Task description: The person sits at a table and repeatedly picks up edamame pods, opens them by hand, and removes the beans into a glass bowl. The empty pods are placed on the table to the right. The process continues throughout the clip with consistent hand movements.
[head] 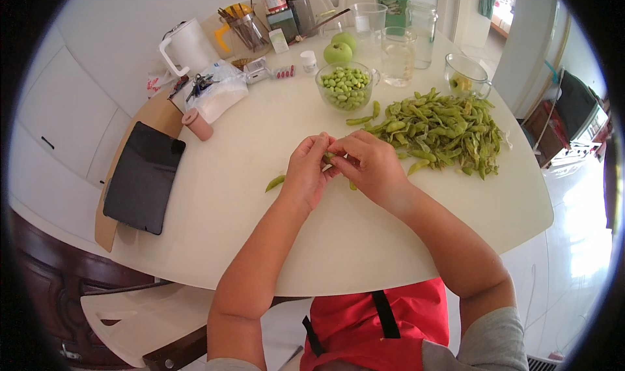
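Observation:
Both my left hand and my right hand grip one green soybean pod between their fingertips, above the table's middle. Most of that pod is hidden by the fingers. Beyond my hands stands a clear glass cup holding shelled green beans. A heap of green pods and husks spreads to the right of my right hand. One loose pod lies just left of my left wrist, and another pod rests in front of the cup.
Two green apples, a water-filled glass jug and another glass cup stand farther back. At left are a black tablet, a pink cylinder and a white kettle. The pale table's near edge curves before me.

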Action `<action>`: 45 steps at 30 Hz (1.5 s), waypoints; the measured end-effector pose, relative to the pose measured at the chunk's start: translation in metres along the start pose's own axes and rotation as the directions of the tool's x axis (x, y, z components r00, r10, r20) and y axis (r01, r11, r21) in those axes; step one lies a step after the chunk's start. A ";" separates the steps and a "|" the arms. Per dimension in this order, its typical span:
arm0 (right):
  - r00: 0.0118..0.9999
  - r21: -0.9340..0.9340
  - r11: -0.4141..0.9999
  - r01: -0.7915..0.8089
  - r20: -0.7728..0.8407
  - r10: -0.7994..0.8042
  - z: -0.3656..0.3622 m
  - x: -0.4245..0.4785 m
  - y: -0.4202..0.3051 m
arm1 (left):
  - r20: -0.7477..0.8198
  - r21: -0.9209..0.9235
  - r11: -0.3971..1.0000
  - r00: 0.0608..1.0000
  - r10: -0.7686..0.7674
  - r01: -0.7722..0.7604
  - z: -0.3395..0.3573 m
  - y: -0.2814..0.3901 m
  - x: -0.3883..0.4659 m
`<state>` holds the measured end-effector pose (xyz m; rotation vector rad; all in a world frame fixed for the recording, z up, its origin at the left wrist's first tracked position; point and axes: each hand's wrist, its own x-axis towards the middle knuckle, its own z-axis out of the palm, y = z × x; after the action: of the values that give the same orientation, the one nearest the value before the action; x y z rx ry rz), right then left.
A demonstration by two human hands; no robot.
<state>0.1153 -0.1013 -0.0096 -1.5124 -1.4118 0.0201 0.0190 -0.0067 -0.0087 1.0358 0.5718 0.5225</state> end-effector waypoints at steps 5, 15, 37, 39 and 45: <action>0.965 0.269 0.929 -0.255 0.007 0.263 0.002 0.001 -0.002 | -0.033 -0.020 1.000 0.999 -0.022 0.021 -0.001 0.003 0.000; 0.878 0.466 0.744 -0.479 0.229 0.421 -0.018 0.012 0.004 | 0.040 0.207 0.975 0.995 -0.091 0.081 0.002 0.008 -0.004; 0.931 0.192 0.911 -0.366 0.087 0.356 -0.015 0.010 0.007 | 0.143 0.172 0.985 0.989 -0.030 0.004 -0.002 0.006 0.000; 0.923 0.196 0.902 -0.384 0.086 0.375 -0.012 0.008 0.010 | 0.141 0.180 0.984 0.989 -0.039 0.013 -0.001 0.006 -0.001; 0.922 0.116 0.917 -0.382 0.115 0.369 -0.010 0.005 0.008 | 0.125 0.203 0.979 0.992 -0.033 0.007 0.001 0.005 -0.002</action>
<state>0.1288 -0.1020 -0.0076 -1.6630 -1.1430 0.4197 0.0173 -0.0070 -0.0034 1.2464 0.5290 0.3817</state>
